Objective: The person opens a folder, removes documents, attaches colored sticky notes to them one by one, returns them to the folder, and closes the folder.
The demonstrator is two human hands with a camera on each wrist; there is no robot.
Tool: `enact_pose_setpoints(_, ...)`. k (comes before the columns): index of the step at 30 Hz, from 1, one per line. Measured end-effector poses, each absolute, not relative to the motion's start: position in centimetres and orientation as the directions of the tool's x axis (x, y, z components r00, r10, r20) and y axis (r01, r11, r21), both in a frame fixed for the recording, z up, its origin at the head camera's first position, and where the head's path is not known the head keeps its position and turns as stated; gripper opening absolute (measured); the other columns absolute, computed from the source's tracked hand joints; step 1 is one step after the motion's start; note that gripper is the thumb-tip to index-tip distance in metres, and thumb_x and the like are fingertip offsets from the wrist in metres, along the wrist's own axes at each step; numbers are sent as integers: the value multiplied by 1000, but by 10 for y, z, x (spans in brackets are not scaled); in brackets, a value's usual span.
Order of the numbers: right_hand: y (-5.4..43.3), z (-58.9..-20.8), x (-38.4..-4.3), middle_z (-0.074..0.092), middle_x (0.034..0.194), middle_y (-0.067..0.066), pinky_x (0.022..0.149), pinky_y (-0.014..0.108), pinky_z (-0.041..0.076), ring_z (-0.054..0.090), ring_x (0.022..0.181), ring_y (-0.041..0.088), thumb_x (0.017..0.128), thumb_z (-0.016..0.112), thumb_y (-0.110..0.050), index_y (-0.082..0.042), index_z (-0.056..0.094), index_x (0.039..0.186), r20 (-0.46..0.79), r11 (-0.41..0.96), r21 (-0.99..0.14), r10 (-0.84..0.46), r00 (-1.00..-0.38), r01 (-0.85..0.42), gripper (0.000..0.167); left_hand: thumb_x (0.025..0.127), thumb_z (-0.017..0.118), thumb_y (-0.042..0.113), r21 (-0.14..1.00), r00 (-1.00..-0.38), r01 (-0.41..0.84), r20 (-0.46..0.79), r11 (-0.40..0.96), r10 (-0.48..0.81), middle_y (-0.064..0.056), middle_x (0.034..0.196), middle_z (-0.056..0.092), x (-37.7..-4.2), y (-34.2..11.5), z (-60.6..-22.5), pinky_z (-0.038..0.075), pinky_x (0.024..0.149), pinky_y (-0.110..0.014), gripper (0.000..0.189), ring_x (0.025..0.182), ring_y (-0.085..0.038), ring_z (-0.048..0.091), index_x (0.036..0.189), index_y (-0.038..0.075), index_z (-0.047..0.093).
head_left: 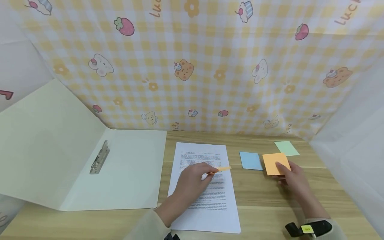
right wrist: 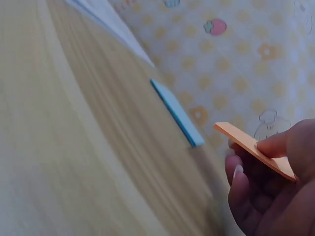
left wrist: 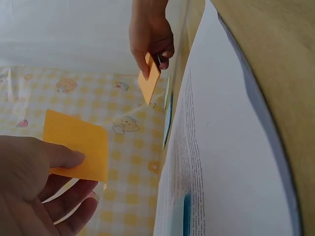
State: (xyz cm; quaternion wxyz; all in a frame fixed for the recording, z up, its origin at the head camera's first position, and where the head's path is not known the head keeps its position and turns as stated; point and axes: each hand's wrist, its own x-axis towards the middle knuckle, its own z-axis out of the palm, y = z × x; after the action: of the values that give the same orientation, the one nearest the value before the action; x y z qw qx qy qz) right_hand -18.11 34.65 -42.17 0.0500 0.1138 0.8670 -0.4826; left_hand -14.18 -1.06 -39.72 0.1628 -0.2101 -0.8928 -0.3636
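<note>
Head view: my left hand [head_left: 192, 181] pinches a single orange sticky note [head_left: 222, 169] over the printed sheet [head_left: 205, 186]. My right hand [head_left: 292, 180] grips the orange sticky pad [head_left: 274, 162], lifted off the desk [head_left: 270, 203]. Beyond: blue pad [head_left: 250, 160], green pad [head_left: 286, 148].

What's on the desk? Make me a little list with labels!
left hand: left hand pinches one orange note over the printed page
right hand: right hand holds the orange pad, lifted off the desk
blue pad: blue pad lies flat, left of the orange pad
green pad: green pad lies flat at the back
folder: folder lies open on the left, metal clip inside
</note>
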Motion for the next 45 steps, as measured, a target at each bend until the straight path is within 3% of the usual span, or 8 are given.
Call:
enact_pose_setpoints(12, 358, -434, -187, 60, 69, 5, 50, 29, 45, 53, 55, 15, 105, 50, -44, 8, 53, 120, -77, 726, -670, 138, -987, 154, 54, 85, 81, 12, 434, -825, 540, 444, 721, 350, 8, 93, 80, -135, -2, -400, 58, 82, -30, 13, 88, -9, 75, 96, 19, 82)
enact_pose_setpoints(19, 355, -431, -186, 62, 116, 40, 69, 46, 52, 64, 89, 45, 103, 52, -44, 17, 51, 127, 15, 905, -416, 106, -994, 90, 66, 87, 79, 12, 434, -824, 543, 439, 718, 358, 9, 93, 80, -135, -3, -401, 57, 79, -28, 13, 87, -8, 75, 97, 19, 82)
enact_pose_setpoints(24, 351, -427, -183, 64, 109, 36, 54, 41, 46, 66, 81, 42, 98, 52, -61, 13, 52, 128, 16, 949, -265, 179, -984, 169, 80, 86, 80, 11, 417, -814, 555, 452, 720, 365, 9, 93, 80, -134, -3, -402, 57, 79, -28, 14, 87, -7, 75, 97, 20, 82)
enact_pose_setpoints(28, 342, -424, -176, 61, 108, 34, 45, 38, 39, 63, 69, 39, 96, 59, -58, 6, 57, 122, 136, 960, -211, 214, -967, 183, 70, 87, 78, 12, 400, -807, 564, 454, 722, 378, 9, 94, 80, -134, -1, -404, 57, 78, -26, 13, 88, -6, 75, 97, 20, 82)
enact_pose_setpoints(32, 322, -414, -168, 70, 98, 24, 47, 33, 41, 63, 63, 27, 99, 57, -54, 0, 66, 110, 188, 946, -311, 154, -970, 90, 56, 88, 78, 14, 390, -808, 559, 454, 732, 375, 10, 94, 80, -133, -1, -406, 57, 77, -25, 13, 89, -6, 75, 98, 21, 82)
enact_pose_setpoints(35, 292, -407, -159, 72, 80, 12, 51, 29, 47, 62, 61, 17, 101, 51, -56, -3, 70, 101, 6, 832, -553, 63, -998, 49, 57, 87, 79, 15, 385, -809, 552, 460, 739, 365, 10, 95, 79, -132, -2, -406, 57, 78, -25, 13, 89, -6, 74, 98, 21, 82)
enact_pose_setpoints(39, 250, -410, -149, 70, 75, 5, 50, 25, 50, 60, 57, 13, 103, 47, -56, 3, 68, 107, -313, 523, -827, -126, -941, 205, 63, 86, 80, 15, 370, -788, 573, 496, 732, 366, 10, 93, 79, -130, -1, -404, 57, 76, -25, 12, 87, -7, 74, 97, 21, 82)
enact_pose_setpoints(45, 230, -415, -147, 70, 80, -3, 54, 19, 51, 61, 62, 5, 104, 53, -44, 3, 63, 115, -421, 241, -902, -314, -851, 357, 49, 87, 79, 15, 320, -758, 605, 514, 729, 403, 11, 92, 79, -127, 1, -403, 56, 75, -23, 10, 85, -5, 73, 95, 21, 82)
